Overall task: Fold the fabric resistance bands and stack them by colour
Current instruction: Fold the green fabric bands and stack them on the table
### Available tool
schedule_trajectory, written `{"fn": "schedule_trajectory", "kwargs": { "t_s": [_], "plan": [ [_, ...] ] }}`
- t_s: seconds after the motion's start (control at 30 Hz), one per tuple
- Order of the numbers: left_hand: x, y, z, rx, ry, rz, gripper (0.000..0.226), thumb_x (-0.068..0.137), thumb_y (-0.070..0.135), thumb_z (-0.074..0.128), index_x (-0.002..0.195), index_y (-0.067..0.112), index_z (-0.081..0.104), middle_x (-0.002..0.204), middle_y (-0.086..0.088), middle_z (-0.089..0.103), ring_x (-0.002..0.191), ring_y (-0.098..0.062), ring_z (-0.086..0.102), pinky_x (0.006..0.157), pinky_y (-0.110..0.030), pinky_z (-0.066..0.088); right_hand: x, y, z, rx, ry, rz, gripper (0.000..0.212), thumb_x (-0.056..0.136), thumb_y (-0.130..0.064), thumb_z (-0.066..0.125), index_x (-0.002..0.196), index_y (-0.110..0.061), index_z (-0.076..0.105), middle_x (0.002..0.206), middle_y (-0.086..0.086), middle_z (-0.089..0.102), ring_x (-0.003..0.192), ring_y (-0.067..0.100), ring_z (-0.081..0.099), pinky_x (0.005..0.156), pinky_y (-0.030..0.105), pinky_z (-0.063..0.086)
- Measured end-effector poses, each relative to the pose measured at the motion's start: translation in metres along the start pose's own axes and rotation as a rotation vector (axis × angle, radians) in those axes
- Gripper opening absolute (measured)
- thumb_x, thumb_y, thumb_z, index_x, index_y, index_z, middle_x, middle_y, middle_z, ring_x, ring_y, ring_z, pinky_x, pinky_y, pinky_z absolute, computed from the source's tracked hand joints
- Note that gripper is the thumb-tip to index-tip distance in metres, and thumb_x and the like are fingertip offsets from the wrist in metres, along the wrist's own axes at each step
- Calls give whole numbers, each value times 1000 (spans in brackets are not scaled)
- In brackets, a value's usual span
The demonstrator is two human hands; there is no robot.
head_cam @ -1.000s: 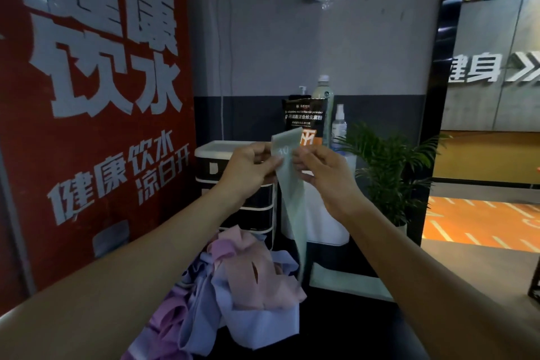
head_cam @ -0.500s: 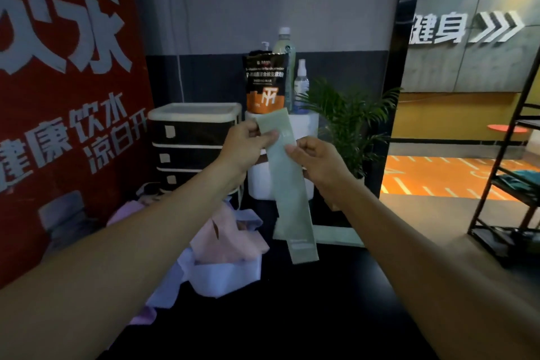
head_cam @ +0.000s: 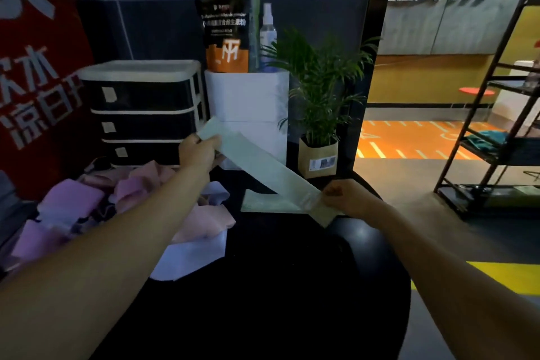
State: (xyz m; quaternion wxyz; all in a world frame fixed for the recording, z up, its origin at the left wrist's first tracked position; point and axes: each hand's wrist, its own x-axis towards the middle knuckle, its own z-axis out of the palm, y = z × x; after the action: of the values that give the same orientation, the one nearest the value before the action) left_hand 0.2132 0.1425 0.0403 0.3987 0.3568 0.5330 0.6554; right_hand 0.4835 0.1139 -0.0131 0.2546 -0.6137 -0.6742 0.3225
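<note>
Unsorted heap: pink, lilac and pale blue bands (head_cam: 128,213) lie loose and tangled, left of and under the left forearm, on the dark table (head_cam: 277,286). None folded that I can tell.

Left hand (head_cam: 198,152): raised, fingers and thumb pinching the upper end of the green band (head_cam: 263,168). This end sits higher and farther from the body.

Green band, long axis: runs on a slant from upper left down to lower right, stretched flat between the two hands, not twisted as far as I can see.

Green band on table (head_cam: 271,202): a second pale green strip lies flat just left of the right hand, under the low end of the held one. Whether the two touch, cannot tell.

Right hand (head_cam: 346,199): low, close above the table edge, fingers curled on the lower end of the held band. Nearer to the flat green strip than the left hand is.

Judged step: one end must meet the other to fold in half. The left end has the longer way to travel, down and rightward toward the right hand.

Judged landing: the folded piece belongs on the flat green strip, right beside the right hand.

Risk: the low end may drag the flat strip askew.
</note>
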Motion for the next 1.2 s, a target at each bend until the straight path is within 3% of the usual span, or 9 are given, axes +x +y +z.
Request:
{"fn": "schedule_trajectory", "kwargs": {
  "t_s": [0.13, 0.2, 0.27, 0.4, 0.53, 0.7, 0.83, 0.97, 1.2],
  "plan": [
    [7, -35, 4, 159, -5, -104, 8, 86, 2, 62, 91, 4, 56, 106, -18, 60, 88, -27, 60, 64, -27, 52, 6, 27, -12, 277, 167, 122, 8, 91, -7, 55, 88, -5, 62, 76, 8, 53, 70, 18, 49, 64, 30, 41],
    [7, -52, 11, 242, 1, -114, 14, 86, 2, 61, 78, 8, 52, 102, -16, 59, 89, -26, 58, 56, -23, 54, 10, 38, -16, 302, 293, 125, 10, 90, -5, 55, 90, -6, 64, 74, 8, 54, 66, 19, 49, 59, 28, 39],
    [9, -67, 16, 367, -7, -86, 4, 87, 4, 60, 88, 5, 57, 101, -15, 60, 88, -26, 59, 52, -22, 54, 18, 48, -18, 195, 427, 105, 17, 87, -1, 53, 92, -6, 68, 83, 12, 60, 76, 30, 56, 64, 30, 38],
    [11, -90, 20, 717, -75, 31, 14, 84, 5, 59, 98, 2, 63, 100, -15, 65, 95, -31, 62, 82, -34, 52, 31, 63, -16, 25, 541, 158, 29, 87, -2, 48, 111, -4, 63, 111, 18, 63, 103, 36, 56, 76, 31, 40],
    [4, -102, 23, 891, -106, 67, 19, 85, 7, 56, 102, 3, 61, 99, -12, 63, 97, -29, 58, 70, -24, 35, 37, 73, -9, -57, 557, 150, 32, 86, 1, 45, 113, -3, 61, 114, 20, 62, 106, 37, 54, 82, 37, 43],
    [3, -114, 19, 926, -144, 70, 11, 84, 6, 53, 93, 7, 58, 98, -15, 65, 82, -23, 52, 69, -25, 34, 37, 80, -1, -148, 515, 139, 33, 82, 5, 45, 110, -2, 60, 113, 19, 60, 103, 36, 55, 81, 38, 44],
    [2, -118, 16, 957, -166, 86, 16, 84, 7, 55, 100, 5, 58, 101, -15, 65, 85, -23, 55, 70, -25, 35, 39, 84, 4, -250, 509, 124, 38, 84, 4, 45, 119, -3, 56, 117, 20, 55, 108, 37, 47, 82, 39, 41],
    [-1, -118, 15, 965, -193, 130, 28, 83, 8, 62, 110, 3, 53, 113, -17, 59, 101, -31, 56, 80, -31, 41, 34, 82, 9, -342, 524, 117, 44, 88, 3, 41, 131, -8, 48, 127, 16, 44, 117, 35, 32, 92, 39, 35],
    [-21, -125, 11, 1086, -231, 278, 59, 87, 15, 63, 138, 5, 37, 139, -15, 36, 125, -31, 41, 103, -38, 34, 18, 40, 59, -330, 378, -108, 40, 93, -25, 55, 131, -20, 49, 134, 1, 43, 125, 21, 34, 104, 32, 29]
  ]
}}
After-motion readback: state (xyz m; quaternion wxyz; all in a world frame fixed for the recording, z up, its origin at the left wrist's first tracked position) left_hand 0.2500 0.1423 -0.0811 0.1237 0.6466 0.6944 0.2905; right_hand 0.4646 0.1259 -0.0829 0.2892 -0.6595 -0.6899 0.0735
